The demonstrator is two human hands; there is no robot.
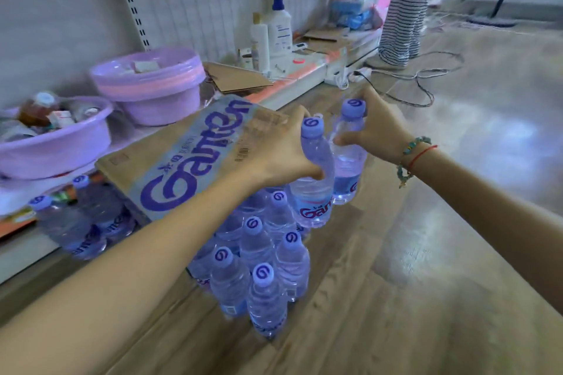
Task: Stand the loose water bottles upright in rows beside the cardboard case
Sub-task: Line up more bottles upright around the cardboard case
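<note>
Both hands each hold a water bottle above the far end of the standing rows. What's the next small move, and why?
Probably lower both bottles onto the floor at the far end of the rows. The left hand grips one bottle, slightly tilted, so straighten it first; the right hand holds another bottle near its neck. Upright bottles already stand beside the cardboard case.

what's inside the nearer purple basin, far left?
The purple basin holds a bottle of amber liquid with a white cap, small white boxes and blurred packets. Whatever lies lower is hidden by its rim.
</note>
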